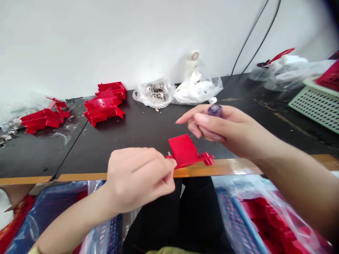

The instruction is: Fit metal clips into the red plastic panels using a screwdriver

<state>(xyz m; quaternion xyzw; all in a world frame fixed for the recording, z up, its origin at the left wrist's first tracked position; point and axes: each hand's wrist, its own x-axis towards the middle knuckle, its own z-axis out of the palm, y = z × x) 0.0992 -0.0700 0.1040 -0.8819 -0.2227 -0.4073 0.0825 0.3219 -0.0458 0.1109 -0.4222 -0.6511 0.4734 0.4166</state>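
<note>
My left hand (140, 176) is closed in a pinch on the left end of a red plastic part (184, 151), which has a flat square panel and a small knob at its right end. The part is held over the table's front edge. A small pale piece beside my left fingertips is too small to name. Just above and right of the part hovers my right hand (222, 123), apart from it. Its index finger is stretched out to the left, the other fingers are loosely bent, and a dark purple band (215, 110) circles one finger. Nothing shows clearly in it.
Red plastic parts (104, 102) lie on the dark table (143, 130), with another group (43, 119) at left. Behind stand a bag of small metallic pieces (157, 92) and a white-filled bag (196, 90). A green basket (315, 106) is at right; blue crates (238, 218) sit below.
</note>
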